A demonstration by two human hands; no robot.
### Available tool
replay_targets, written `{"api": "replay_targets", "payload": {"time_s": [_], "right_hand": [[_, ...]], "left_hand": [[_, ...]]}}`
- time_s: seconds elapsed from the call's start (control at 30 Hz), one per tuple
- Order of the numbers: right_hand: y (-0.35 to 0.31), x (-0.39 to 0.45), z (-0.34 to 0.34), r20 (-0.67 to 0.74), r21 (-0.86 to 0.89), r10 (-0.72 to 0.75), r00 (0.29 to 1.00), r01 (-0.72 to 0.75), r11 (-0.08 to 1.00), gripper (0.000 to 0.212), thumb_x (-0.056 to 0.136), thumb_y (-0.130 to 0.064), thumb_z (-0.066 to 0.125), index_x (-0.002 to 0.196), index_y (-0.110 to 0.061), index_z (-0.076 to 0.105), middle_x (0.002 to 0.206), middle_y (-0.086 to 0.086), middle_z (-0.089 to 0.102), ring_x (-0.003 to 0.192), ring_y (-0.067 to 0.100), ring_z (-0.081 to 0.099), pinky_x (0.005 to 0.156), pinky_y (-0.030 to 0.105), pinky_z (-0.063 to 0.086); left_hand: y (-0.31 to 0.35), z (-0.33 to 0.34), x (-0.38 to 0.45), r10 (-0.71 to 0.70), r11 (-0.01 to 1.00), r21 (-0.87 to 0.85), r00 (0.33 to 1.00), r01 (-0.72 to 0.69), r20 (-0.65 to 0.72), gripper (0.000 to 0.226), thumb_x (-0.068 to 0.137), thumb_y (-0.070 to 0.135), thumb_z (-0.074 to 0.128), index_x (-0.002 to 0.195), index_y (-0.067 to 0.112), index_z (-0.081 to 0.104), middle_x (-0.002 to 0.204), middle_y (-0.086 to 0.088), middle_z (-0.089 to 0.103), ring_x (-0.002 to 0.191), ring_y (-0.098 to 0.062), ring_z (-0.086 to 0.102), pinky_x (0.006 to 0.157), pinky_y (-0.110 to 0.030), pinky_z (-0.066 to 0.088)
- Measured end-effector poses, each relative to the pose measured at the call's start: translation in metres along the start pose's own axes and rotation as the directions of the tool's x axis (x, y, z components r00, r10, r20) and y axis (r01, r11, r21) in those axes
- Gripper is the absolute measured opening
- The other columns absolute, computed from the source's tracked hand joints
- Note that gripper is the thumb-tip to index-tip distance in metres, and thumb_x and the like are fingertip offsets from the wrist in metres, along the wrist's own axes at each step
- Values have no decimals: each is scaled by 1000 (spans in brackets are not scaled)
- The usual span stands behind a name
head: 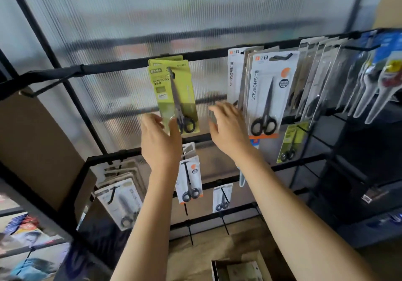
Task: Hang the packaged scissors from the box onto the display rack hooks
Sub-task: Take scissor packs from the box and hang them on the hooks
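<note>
At the bottom edge, nearest the camera, an open cardboard box (239,268) sits low on the brown floor, its contents too blurred to name. Both bare forearms rise from there toward the black wire display rack (121,66).

The left hand (159,141) reaches the lower corner of a green scissors pack (174,97); its thumb lies against the front of the card near the black handles and its fingers look to be behind the card, so it seems to pinch the pack, though the contact is partly hidden. The pack hangs on a hook (170,71) from the rack's top bar, with at least one more green card behind it.

The right hand (228,128) is spread wide with relaxed fingers and holds nothing; it hovers between the green pack and a row of white scissors packs (269,93) hanging just to its right, fingertips near the rearmost white card.

Lower down the rack, further white packs (189,180) hang on shorter hooks, and a small green pack (291,143) hangs below the white row. Behind everything stands a ribbed translucent panel (174,8).
</note>
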State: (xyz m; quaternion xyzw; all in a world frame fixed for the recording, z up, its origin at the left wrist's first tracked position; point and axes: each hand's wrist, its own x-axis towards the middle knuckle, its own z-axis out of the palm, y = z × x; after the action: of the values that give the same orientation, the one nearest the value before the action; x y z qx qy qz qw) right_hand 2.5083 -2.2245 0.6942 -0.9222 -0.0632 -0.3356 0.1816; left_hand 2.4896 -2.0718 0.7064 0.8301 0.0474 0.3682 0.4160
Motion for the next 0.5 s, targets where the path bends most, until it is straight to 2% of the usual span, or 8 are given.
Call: {"api": "replay_targets", "payload": {"time_s": [0.07,0.2,0.3,0.4,0.5], "right_hand": [[5,-22,-1,30,40,2,1000,-4,999,35,87,-8,56,122,-4,56,129,14,53,123,33,46,102,47,39],[21,-77,-5,132,103,13,991,-27,994,37,85,-1,56,122,-2,57,129,17,54,120,34,48,100,41,37],[44,-124,-9,189,99,9,982,-28,995,35,80,1,62,115,-1,61,117,18,61,107,37,57,90,44,46],[72,-168,-16,253,58,42,967,-59,997,37,76,-2,67,112,-1,63,112,18,63,102,38,59,85,45,49],[96,-209,-28,327,-6,80,942,-82,997,41,83,-9,62,124,-6,57,124,14,57,112,35,53,94,44,42]], "left_hand": [[-4,5,-33,-12,998,66,997,6,82,28,91,31,57,102,6,49,100,-6,56,79,-21,47,62,-28,27],[-12,20,-99,-4,991,134,969,-30,249,20,92,23,53,105,7,55,108,-10,59,98,-31,53,67,-33,35],[-22,31,-150,-17,963,251,915,-93,403,28,91,22,53,116,8,55,117,-11,59,107,-33,51,82,-40,42],[-26,39,-197,-61,922,358,858,-147,510,37,92,26,52,125,11,50,129,-8,53,122,-29,42,96,-42,37],[-28,45,-244,-100,895,405,800,-188,592,42,94,29,48,134,16,44,142,-3,42,134,-24,31,104,-40,32]]}}
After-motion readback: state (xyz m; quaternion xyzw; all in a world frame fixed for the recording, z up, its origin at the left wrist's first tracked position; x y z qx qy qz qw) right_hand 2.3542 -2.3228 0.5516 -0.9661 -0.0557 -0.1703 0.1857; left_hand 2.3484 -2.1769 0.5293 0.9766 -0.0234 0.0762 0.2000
